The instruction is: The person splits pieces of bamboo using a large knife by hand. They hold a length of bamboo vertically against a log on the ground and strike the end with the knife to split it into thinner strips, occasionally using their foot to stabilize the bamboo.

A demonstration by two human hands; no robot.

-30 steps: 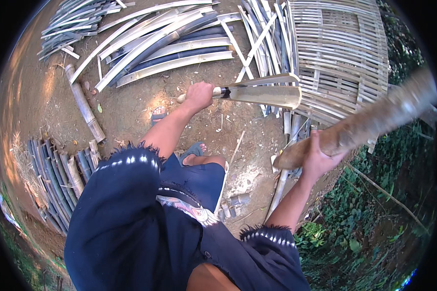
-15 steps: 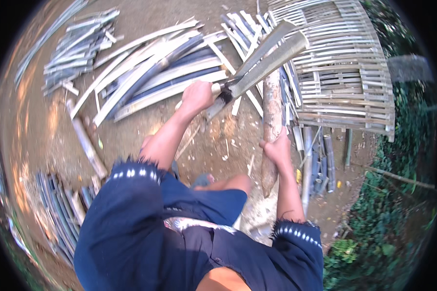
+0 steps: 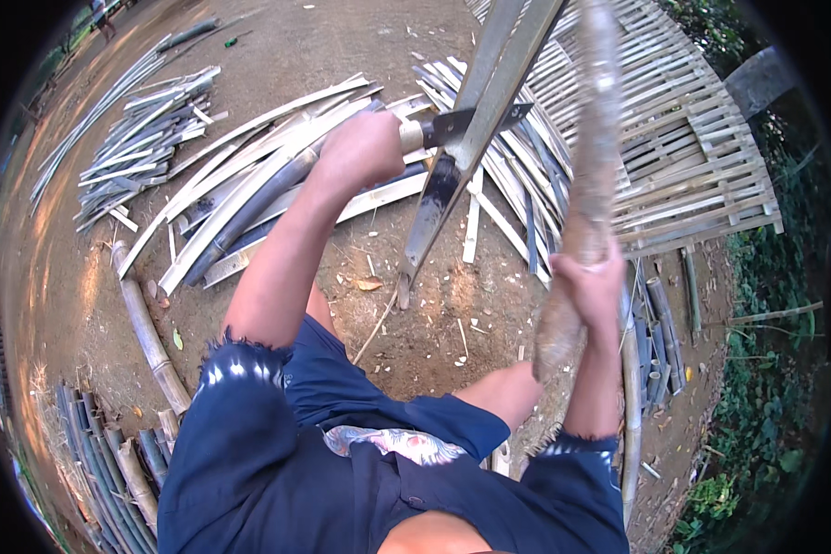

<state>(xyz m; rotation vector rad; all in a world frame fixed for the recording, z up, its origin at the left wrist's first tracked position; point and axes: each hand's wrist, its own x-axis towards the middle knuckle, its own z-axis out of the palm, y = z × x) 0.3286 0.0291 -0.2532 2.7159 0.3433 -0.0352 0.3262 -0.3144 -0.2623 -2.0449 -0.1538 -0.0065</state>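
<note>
My left hand is closed round the pale handle of a machete. Its dark blade runs crosswise through a long bamboo piece, which is split open above the blade and still joined at its lower end. The bamboo tilts up and to the right, its top cut off by the frame's edge. On the right, my right hand grips a thick wooden club near its lower end. The club stands nearly upright, apart from the machete, and its upper part is blurred.
Split bamboo strips lie on the ground ahead, with another strip pile farther left. A slatted bamboo panel lies at the far right, near green plants. Bamboo poles are stacked at the lower left.
The club has risen in my right hand and moved right. The bamboo with the machete in it has swung steeper, and my left hand has moved slightly up and left.
</note>
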